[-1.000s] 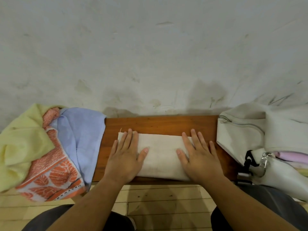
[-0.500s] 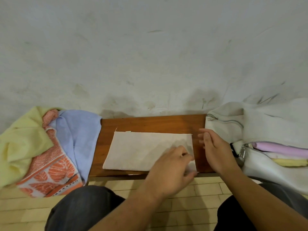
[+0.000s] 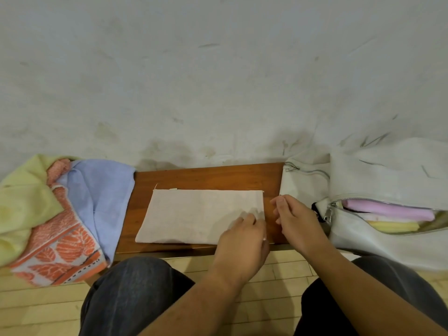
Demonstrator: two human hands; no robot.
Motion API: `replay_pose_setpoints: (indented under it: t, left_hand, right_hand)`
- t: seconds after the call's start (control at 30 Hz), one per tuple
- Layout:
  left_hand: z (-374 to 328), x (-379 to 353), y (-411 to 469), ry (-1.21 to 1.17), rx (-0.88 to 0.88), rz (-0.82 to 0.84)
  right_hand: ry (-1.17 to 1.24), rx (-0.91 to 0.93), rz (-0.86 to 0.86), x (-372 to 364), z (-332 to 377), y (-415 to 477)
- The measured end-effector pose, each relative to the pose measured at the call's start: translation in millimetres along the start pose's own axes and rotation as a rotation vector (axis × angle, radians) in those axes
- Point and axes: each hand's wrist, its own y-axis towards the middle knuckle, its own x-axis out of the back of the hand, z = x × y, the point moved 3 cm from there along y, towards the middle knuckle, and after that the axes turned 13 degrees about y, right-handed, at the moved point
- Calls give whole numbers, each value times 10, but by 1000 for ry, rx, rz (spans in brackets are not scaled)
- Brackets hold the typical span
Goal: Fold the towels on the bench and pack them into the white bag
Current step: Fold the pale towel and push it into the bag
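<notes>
A beige towel (image 3: 194, 214) lies folded into a flat rectangle in the middle of the wooden bench (image 3: 206, 177). My left hand (image 3: 242, 241) sits at the towel's near right corner, its fingers curled on the cloth's edge. Just past the towel's right edge, my right hand (image 3: 295, 221) hovers over bare wood with loosely bent fingers and holds nothing. The white bag (image 3: 363, 246) lies at the bench's right end with its zipper open. A pink towel (image 3: 388, 210) and a yellow towel (image 3: 392, 226) show inside it.
At the bench's left end lies a loose heap: a pale yellow towel (image 3: 21, 202), an orange leaf-patterned towel (image 3: 55, 248) and a blue towel (image 3: 101, 200). A stained wall rises right behind the bench. My knees are at the bench's front edge, above a light wooden floor.
Both hands left the towel's top, where they lay flat. My left hand crossed to the towel's right near corner. My right hand moved off to the right of the towel.
</notes>
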Motion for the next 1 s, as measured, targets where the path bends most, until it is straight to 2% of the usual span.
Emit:
replay_pose_setpoints:
  t: [0.17,0.33,0.43,0.57,0.7,0.8,0.9,1.0]
  left_hand:
    - [165,127,77,-242,268,-4]
    - [348,265,94,-487,428,-86]
    - [407,333,72,-622,456,-80]
    - [448,330,23,-720,403,-18]
    - [543,347,-42,-725,309,143]
    - [776,424,-138,-679,365,149]
    - [1211,451,-296,-367,454,95]
    - [1592,394,-490,-126,554,143]
  right_hand:
    - [82,-88,12,-8,60,-109]
    - [193,-146,191,-262,29,-204]
    - [379,-130,284,-474,92,-298]
    - [411,-105,267,-671,146,-322]
    - [445,-145,186,-722,135,-269]
    - [400,-173,130,-699,81,-220]
    - [407,-278,44,-685,8,-168]
    - [524,-337,-36,-665,2,-119]
